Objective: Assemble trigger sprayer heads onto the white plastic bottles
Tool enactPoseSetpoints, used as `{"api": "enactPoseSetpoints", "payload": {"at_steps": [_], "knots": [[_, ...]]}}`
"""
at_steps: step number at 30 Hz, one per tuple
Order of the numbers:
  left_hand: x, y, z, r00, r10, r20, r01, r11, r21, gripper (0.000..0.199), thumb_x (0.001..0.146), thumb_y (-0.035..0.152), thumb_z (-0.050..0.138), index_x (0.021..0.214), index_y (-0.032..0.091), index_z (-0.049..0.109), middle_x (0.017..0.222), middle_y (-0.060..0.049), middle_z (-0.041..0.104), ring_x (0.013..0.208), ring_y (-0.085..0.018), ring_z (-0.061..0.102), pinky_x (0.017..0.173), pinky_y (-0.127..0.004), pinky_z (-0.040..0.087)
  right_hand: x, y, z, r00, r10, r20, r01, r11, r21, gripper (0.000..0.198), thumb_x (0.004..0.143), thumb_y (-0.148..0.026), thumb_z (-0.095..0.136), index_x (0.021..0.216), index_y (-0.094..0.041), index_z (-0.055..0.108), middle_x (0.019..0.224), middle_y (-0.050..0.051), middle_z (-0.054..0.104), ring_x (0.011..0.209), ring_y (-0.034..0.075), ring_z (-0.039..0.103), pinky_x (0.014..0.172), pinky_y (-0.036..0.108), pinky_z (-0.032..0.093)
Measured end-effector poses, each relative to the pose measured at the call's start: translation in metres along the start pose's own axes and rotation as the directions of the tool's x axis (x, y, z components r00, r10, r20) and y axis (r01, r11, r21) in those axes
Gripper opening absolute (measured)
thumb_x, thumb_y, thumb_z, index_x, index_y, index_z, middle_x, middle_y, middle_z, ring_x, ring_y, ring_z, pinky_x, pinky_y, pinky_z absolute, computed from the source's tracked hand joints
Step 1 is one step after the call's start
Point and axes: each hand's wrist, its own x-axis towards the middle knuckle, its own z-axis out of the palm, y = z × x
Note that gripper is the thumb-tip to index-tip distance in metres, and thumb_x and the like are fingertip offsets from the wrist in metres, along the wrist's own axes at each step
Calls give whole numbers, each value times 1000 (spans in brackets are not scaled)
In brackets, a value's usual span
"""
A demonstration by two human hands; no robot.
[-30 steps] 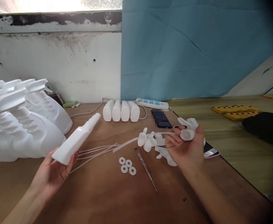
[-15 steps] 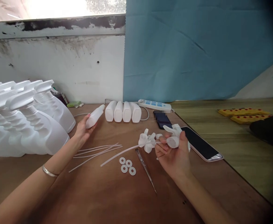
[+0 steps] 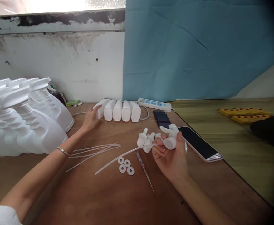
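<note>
My left hand (image 3: 91,118) is closed round a white plastic bottle (image 3: 100,109) at the left end of a row of similar bottles (image 3: 117,111), their bases facing me. In my right hand (image 3: 171,157) is a white trigger spray head (image 3: 171,132), gripped between thumb and fingers. A thin translucent tube (image 3: 118,157) runs from the spray head out to the left above the table. Small white cap-like parts (image 3: 143,139) lie just left of that hand. Below them are several flat white washers (image 3: 127,163) and a slim screwdriver (image 3: 145,171).
More loose tubes (image 3: 92,153) lie on the brown table (image 3: 99,200). Large white spray bottles (image 3: 48,125) crowd the left side. A power strip (image 3: 155,104), a dark phone (image 3: 162,118) and a larger phone (image 3: 200,143) sit at right, near the table edge.
My left hand has carried the bottle forward and set it against the left end of the row. My right hand keeps the spray head; its tube end has dipped slightly down and left.
</note>
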Motion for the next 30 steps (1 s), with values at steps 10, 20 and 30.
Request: {"api": "enactPoseSetpoints", "payload": {"at_steps": [10, 20, 30], "knots": [[11, 1, 12, 1000, 4, 23, -7, 994, 110, 85, 64, 32, 70, 137, 23, 28, 130, -16, 44, 112, -38, 48, 87, -49, 40, 1, 3, -1, 1000, 6, -19, -7, 1000, -22, 39, 69, -55, 62, 63, -17, 54, 49, -3, 50, 37, 4, 39, 34, 12, 36], [3, -7, 9, 979, 106, -175, -97, 994, 55, 104, 59, 49, 70, 136, 7, 16, 139, -23, 23, 129, -37, 22, 103, -47, 23, -1, 6, -4, 989, 80, 127, -77, 997, -29, 28, 58, -26, 78, 76, -15, 60, 62, -3, 56, 49, 3, 47, 45, 9, 44], [-2, -14, 2, 959, -157, -237, 96, 963, -250, 99, 61, 54, 67, 132, 4, 19, 135, -27, 26, 127, -35, 27, 103, -48, 24, -5, 8, 5, 883, 258, 393, -160, 951, -264, 31, 71, -40, 70, 81, -11, 64, 47, -8, 37, 41, 2, 26, 38, 11, 28]]}}
